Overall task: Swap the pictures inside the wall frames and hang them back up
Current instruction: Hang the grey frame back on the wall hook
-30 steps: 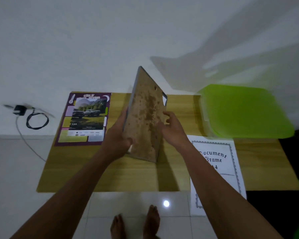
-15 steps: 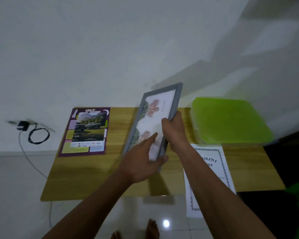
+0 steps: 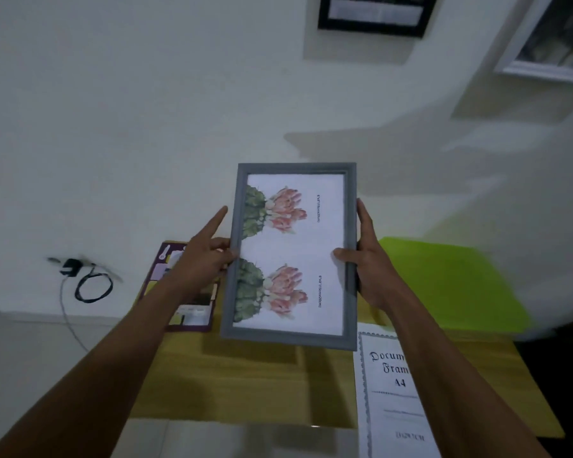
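Note:
I hold a grey picture frame [image 3: 293, 337] upright in front of me, above the wooden table [image 3: 245, 385]. It shows a white sheet with two pink cactus flowers [image 3: 285, 209]. My left hand [image 3: 205, 256] grips the frame's left edge with the index finger pointing up. My right hand [image 3: 366, 259] grips its right edge, thumb on the front. A purple car poster [image 3: 192, 317] lies on the table behind my left arm. A white "Document Frame A4" sheet [image 3: 387, 391] lies at the right, partly under my right arm.
A black frame [image 3: 374, 14] and a white frame [image 3: 549, 44] hang on the white wall above. A lime green lid or box [image 3: 450, 285] sits at the table's back right. A black charger with coiled cable [image 3: 86, 279] lies on the floor left.
The frame was turned from its brown back to its picture side and lifted upright facing me. My left hand moved to its left edge. The view tilted up, revealing the hung frames.

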The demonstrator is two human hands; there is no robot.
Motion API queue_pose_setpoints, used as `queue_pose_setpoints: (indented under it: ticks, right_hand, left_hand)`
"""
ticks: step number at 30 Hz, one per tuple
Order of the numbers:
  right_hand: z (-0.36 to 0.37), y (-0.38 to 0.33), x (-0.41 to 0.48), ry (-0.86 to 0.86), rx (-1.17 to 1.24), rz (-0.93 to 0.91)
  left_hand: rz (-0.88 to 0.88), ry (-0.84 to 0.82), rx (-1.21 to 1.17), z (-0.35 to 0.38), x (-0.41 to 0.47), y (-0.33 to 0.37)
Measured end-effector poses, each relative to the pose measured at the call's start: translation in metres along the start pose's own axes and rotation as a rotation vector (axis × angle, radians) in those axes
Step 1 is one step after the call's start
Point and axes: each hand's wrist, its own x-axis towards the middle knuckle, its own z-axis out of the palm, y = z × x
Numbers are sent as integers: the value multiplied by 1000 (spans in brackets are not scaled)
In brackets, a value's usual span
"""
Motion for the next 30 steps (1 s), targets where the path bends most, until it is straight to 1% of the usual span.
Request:
queue_pose_setpoints:
  ticks: [4, 8, 11, 18, 21, 27, 30]
  right_hand:
    - [26, -30, 17, -82, -61, -56]
    - [66, -67, 40, -155, -170, -119]
    - [105, -90, 55, -182, -215, -190]
    - [191, -143, 92, -122, -242, -344]
    - [217, -169, 105, -76, -298, -428]
    - [249, -219, 120, 37, -367, -559]
    - [257, -246, 126, 67, -398, -619]
  left_hand:
    - [41, -64, -67, -40, -5, 26]
    - [106, -18, -76, -93, 1, 50]
    - [183, 10, -23, -137, 7, 71]
    - [335, 54, 121, -234, 29, 123]
    - [408, 70, 146, -266, 41, 145]
    - [538, 61, 182, -304, 63, 196]
    - [595, 73, 200, -318, 75, 220]
